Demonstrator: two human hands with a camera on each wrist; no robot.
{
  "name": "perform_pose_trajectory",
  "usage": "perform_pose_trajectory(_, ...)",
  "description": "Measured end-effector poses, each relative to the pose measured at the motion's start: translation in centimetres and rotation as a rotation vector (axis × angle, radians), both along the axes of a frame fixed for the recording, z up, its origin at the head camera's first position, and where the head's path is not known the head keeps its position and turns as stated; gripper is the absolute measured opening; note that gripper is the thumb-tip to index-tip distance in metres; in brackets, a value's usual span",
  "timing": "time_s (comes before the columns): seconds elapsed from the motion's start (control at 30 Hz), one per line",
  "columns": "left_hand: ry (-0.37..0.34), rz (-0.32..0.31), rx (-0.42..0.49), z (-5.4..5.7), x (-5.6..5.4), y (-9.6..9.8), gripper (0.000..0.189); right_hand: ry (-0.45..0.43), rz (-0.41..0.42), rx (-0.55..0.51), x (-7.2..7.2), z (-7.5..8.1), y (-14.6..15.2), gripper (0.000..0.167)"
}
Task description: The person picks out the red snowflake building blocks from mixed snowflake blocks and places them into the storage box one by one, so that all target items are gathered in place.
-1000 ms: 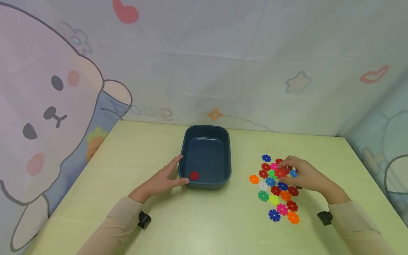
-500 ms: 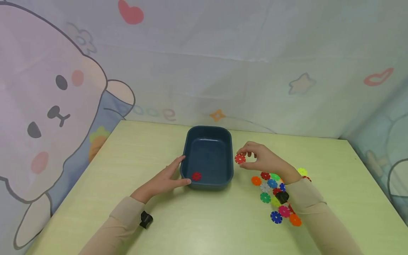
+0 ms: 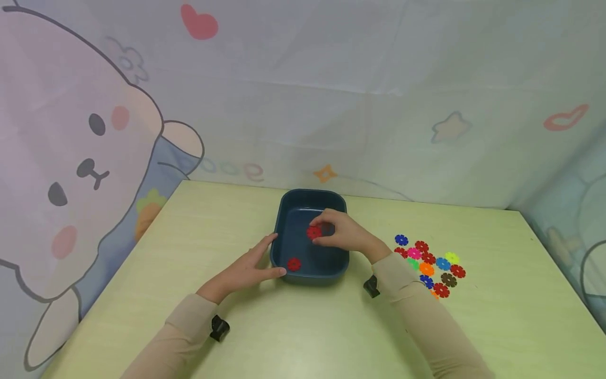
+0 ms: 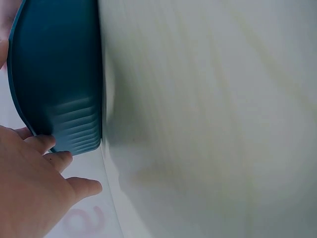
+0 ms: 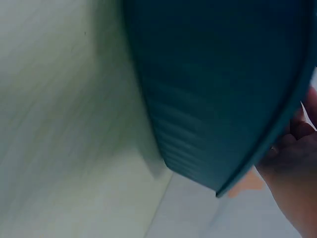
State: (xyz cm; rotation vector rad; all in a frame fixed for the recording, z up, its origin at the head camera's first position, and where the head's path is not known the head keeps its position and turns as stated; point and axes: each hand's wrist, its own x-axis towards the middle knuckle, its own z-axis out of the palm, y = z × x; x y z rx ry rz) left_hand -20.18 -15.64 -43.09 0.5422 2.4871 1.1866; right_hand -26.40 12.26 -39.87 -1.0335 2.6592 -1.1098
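A dark blue-green plastic bin (image 3: pixel 312 199) stands at the middle of the table. My left hand (image 3: pixel 243 271) rests at its near left corner, fingers along the outer side and thumb at the near rim; the left wrist view shows the fingertips (image 4: pixel 60 159) against the bin's outer wall. Over the inside of the bin, my right hand (image 3: pixel 344 232) pinches a red notched plastic disc (image 3: pixel 313 232) between thumb and fingers. Another red disc (image 3: pixel 294 263) lies on the bin floor near the left hand's thumb. In the right wrist view the bin wall (image 5: pixel 198 114) hides most of that hand.
To the right lies a spread of notched discs in several colours, among them a blue disc (image 3: pixel 401 240), a brown disc (image 3: pixel 448 279) and a yellow disc (image 3: pixel 452 258). The right sleeve (image 3: pixel 402 279) covers part of this spread. A printed cloth (image 3: pixel 379 131) hangs behind the table.
My right hand has picked a red disc from the spread and carried it left, over the bin. The left hand has stayed at the bin's corner.
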Motion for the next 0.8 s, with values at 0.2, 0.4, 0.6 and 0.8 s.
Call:
perform_pose_trajectory(0.2, 0.005, -0.004, -0.001, 0.1, 0.0, -0.1, 0.093, 0.008, 0.001, 0.034, -0.7, -1.1, -2.0, 0.033)
perform_pose_trajectory(0.4, 0.008, 0.003, 0.002, 0.2, 0.0, -0.2, 0.092, -0.002, 0.008, 0.054, -1.1, -1.8, -3.4, 0.034)
perform_pose_trajectory(0.6, 0.006, 0.004, 0.009, 0.0, 0.1, -0.2, 0.093, -0.047, 0.013, 0.107, -1.1, -2.3, -4.4, 0.034)
perform_pose_trajectory(0.8, 0.007, -0.009, 0.025, 0.0, 0.1, 0.0, 0.092, -0.081, 0.022, 0.187, -1.0, -2.6, -4.9, 0.034)
